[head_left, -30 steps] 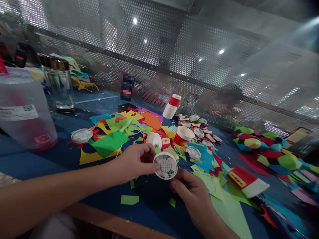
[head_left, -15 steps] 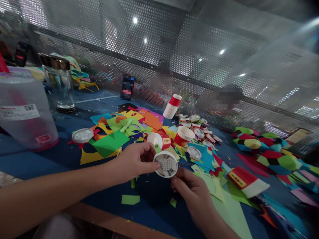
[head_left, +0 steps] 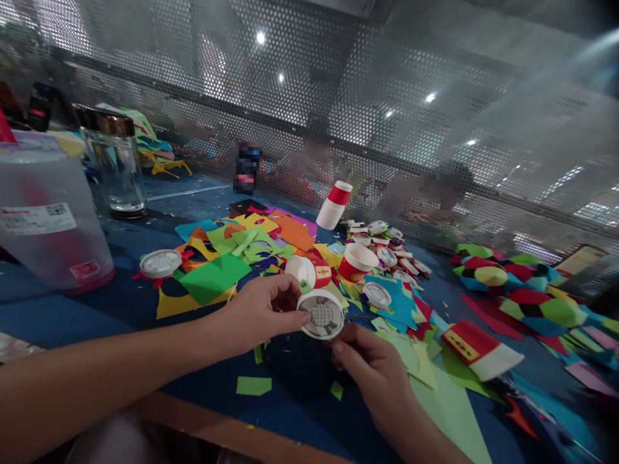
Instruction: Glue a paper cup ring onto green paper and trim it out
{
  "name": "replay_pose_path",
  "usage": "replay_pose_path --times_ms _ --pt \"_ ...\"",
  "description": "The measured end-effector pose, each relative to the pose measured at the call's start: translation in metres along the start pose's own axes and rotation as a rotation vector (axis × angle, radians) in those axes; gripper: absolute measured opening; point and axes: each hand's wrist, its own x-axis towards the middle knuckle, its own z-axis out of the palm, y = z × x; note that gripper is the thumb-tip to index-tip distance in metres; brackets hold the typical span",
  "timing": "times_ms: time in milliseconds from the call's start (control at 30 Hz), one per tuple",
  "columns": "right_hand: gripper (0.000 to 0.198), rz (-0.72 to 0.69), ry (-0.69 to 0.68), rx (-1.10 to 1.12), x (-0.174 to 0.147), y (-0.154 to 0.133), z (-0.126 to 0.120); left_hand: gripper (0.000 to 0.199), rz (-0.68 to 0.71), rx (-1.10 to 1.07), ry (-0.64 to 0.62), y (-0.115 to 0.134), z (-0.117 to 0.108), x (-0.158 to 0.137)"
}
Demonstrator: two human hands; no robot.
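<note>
A cut-off paper cup bottom (head_left: 322,314) is held up over the table, its white inside facing me, with a round cross-hatched pattern drawn in black. My left hand (head_left: 264,309) pinches its left rim between thumb and fingers. At the lower right rim, my right hand (head_left: 370,361) has thumb and forefinger closed; whether they grip the rim or a small piece behind it is hidden. A small green paper piece (head_left: 304,285) shows at the upper left of the rim. Just behind lie a cup on its side (head_left: 316,273) and an upright red-and-white cup (head_left: 356,263).
Coloured paper scraps (head_left: 217,277) spread over the blue table (head_left: 193,361). Several cut cup bottoms (head_left: 377,294) lie about. A stack of cups (head_left: 333,206) stands behind. Scissors (head_left: 536,406) and a red cup (head_left: 478,351) are at right; a glass jar (head_left: 116,167) and plastic cup (head_left: 48,219) at left.
The cup bottom has risen very slightly and tipped back a little in my hands. Both hands keep nearly the same place and hold.
</note>
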Motion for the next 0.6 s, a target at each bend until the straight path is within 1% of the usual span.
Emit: replay_pose_path --times_ms 100,200,267,400,533,600 --pt "0.023 0.007 -0.004 0.007 -0.0008 0.0020 -0.0008 0.023 0.004 -0.028 0.026 0.0008 0.0004 -0.0002" --pt "0.020 -0.001 -0.010 0.005 -0.0009 0.0043 -0.0018 0.023 -0.031 -0.014 -0.017 0.0015 0.0013 -0.0013" --pt "0.020 0.007 -0.007 0.000 -0.0004 0.0042 -0.0017 0.023 -0.031 -0.009 -0.019 0.0017 0.0014 -0.0014" --pt "0.024 0.025 -0.006 0.004 0.0003 0.0018 -0.0006 0.023 0.000 -0.012 0.049 0.0019 0.0009 0.0002" --pt "0.022 0.014 -0.007 0.004 -0.0005 0.0031 -0.0008 0.024 -0.034 0.019 0.004 0.0024 0.0028 -0.0019" --pt "0.022 0.013 0.002 0.004 -0.0008 0.0047 -0.0010 0.023 -0.029 0.043 -0.008 0.0025 0.0034 -0.0037"
